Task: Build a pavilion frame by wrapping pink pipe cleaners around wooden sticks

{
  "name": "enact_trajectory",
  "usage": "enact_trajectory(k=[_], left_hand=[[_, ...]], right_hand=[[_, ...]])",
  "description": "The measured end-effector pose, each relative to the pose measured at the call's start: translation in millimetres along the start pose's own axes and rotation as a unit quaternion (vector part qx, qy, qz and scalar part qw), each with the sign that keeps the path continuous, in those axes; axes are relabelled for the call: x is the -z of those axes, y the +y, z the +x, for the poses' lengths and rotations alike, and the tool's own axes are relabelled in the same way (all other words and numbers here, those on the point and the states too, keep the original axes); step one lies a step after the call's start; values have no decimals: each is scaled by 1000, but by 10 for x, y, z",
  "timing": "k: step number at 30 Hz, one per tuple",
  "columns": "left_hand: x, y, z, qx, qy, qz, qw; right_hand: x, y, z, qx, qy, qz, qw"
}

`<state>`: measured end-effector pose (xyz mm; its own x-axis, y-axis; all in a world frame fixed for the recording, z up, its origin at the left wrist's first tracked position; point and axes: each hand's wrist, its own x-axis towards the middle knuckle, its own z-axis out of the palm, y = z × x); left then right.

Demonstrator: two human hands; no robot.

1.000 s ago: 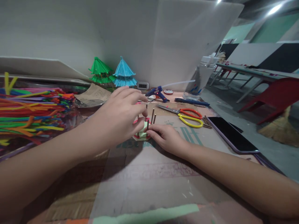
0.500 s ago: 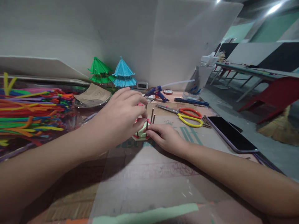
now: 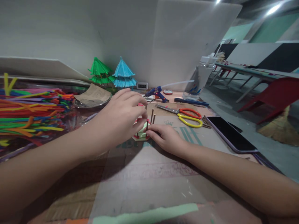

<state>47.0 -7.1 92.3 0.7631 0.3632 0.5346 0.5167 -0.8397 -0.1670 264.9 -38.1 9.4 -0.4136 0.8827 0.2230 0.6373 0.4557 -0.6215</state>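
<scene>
1. 2 hands, both over 1 small base w/ upright sticks, mid-bench, straight ahead.
2. l. hand (image 3: pixel 122 112): arched over the base's left side, fingers bent, thumb & index slightly apart; can't tell if it grips anything.
3. r. hand (image 3: pixel 167 138): low at the base's right edge, thumb & index tips pinching 1 front stick (image 3: pixel 147 125), brown & approx. upright.
4. base (image 3: pixel 142 135): 1 pc, pale green w/ pinkish-red edging, flat on the bench (image 3: pixel 140 193), partly hidden by l. hand.
5. other uprights: 2 rear sticks (image 3: pixel 152 115) close together, plus 1 low at left (image 3: pixel 137 134); full no. hidden by fingers.
6. back, by the wall: 2 tiered paper-umbrella shapes, 1 green (image 3: pixel 100 68), 1 blue (image 3: pixel 123 73); 1 small digital clock (image 3: pixel 142 85) just right of them.
7. behind r. hand: 1 glue gun (image 3: pixel 155 91) w/ red light, 1 round tin (image 3: pixel 168 92), 1 clear bottle (image 3: pixel 198 81), 1 dk blue pen-like tool (image 3: pixel 191 102).
8. right: 1 pr scissors (image 3: pixel 179 111), 1 red-orange & 1 yellow handle; a few short brown sticks (image 3: pixel 206 122) beside; 1 phone (image 3: pixel 232 134), screen dark.
9. left: 1 heap of coloured stems (image 3: pixel 32 109), too many to count; 1 brown paper pc (image 3: pixel 93 95) on 1 dish.
</scene>
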Motion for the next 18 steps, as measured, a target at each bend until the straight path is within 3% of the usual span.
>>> enact_trajectory(k=[5, 8, 14, 18], left_hand=[[235, -61, 1, 17, -65, -43, 997], [300, -111, -33, 30, -66, -45, 996], [-20, -234, -274, 78, 0, -113, 991], [-238, -305, -350, 94, 7, -176, 980]], right_hand=[[-2, 18, -42, -15, 26, 41, 999], [14, 24, -76, -1, 44, 69, 997], [8, 6, -113, 33, 95, 99, 990], [78, -6, -116, 114, 164, 46, 979]])
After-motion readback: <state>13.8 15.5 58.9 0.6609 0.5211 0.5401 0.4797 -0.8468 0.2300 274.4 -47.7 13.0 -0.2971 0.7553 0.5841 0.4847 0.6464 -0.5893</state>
